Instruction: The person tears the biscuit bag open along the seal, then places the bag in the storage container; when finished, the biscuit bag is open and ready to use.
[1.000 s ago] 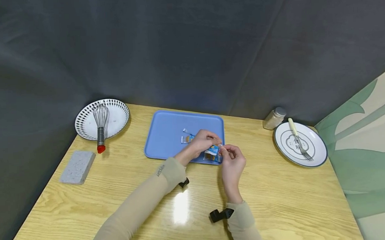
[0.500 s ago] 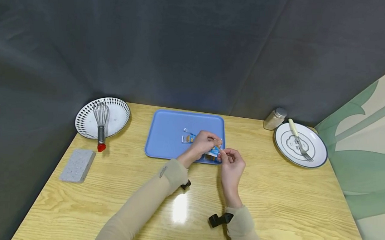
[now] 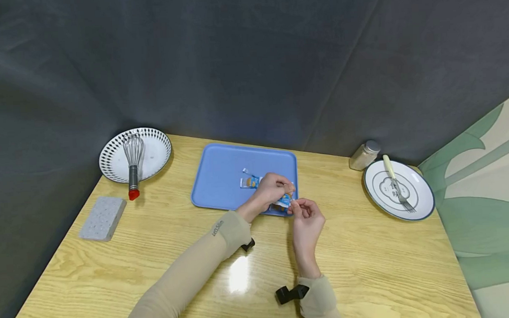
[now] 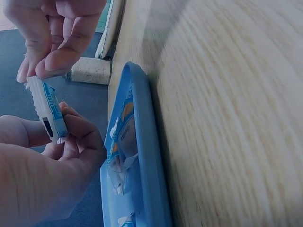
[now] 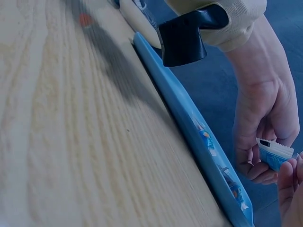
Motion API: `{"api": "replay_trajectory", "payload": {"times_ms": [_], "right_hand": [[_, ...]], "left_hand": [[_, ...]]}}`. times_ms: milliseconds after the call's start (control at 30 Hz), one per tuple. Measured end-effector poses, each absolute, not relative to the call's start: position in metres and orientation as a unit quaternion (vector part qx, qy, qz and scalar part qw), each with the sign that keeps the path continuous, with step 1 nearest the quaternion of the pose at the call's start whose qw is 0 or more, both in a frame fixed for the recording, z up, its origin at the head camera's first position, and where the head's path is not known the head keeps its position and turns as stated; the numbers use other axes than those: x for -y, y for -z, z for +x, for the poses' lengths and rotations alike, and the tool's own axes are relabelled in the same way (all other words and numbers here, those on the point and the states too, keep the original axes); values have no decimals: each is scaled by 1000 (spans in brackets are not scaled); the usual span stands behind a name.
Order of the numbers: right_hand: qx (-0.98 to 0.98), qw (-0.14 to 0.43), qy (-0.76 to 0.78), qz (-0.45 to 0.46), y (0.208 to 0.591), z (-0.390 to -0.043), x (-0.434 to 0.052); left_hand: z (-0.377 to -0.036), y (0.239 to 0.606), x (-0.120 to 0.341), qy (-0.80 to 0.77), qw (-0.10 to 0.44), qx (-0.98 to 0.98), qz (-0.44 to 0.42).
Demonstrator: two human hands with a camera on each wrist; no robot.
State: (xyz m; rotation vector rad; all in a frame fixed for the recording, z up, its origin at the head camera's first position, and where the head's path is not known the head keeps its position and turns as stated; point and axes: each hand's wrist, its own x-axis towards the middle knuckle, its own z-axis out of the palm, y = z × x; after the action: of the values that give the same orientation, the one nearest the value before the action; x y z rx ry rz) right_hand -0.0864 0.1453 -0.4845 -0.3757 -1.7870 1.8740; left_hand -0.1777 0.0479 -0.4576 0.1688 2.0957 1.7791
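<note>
- Your left hand [image 3: 269, 189] has its fingers curled around a small blue and white packet [image 4: 47, 109], gripping its lower part above the near right corner of the blue tray [image 3: 221, 172].
- Your right hand [image 3: 307, 218] pinches the packet's serrated top edge between thumb and fingertips [image 4: 52, 61]; the other fingers are loosely curled.
- Both hands meet over the tray's near edge, and the packet is held clear of the tray between them.
- More small packets [image 3: 249, 182] lie on the tray, some just under your left hand, one further back towards the middle.
- The tray sits on a wooden table [image 3: 370, 263], against the dark cloth backdrop.
- To your left, a patterned plate [image 3: 154, 156] carries a whisk [image 3: 133, 166] whose red-tipped handle hangs over the rim.
- A grey sponge [image 3: 102, 219] lies nearer you on that side.
- To your right, a white plate [image 3: 414, 204] holds a fork [image 3: 395, 186], with a small shaker jar [image 3: 363, 156] lying just beside it.
</note>
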Motion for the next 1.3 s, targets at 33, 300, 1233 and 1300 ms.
{"api": "replay_trajectory", "payload": {"times_ms": [33,300,1233,1300], "right_hand": [[660,259,-691,-139,485,-86,-145],[656,260,-693,-146,487,-83,-145],[625,252,-726,-134,494,-69,-136],[616,260,-733,-128,493,-69,-138]], "left_hand": [[-177,458,-48,-633,191,-748,60],[-176,460,-48,-620,200,-756,62],[-180,469,-44,-616,180,-765,54],[-179,468,-39,-626,174,-758,58]]}}
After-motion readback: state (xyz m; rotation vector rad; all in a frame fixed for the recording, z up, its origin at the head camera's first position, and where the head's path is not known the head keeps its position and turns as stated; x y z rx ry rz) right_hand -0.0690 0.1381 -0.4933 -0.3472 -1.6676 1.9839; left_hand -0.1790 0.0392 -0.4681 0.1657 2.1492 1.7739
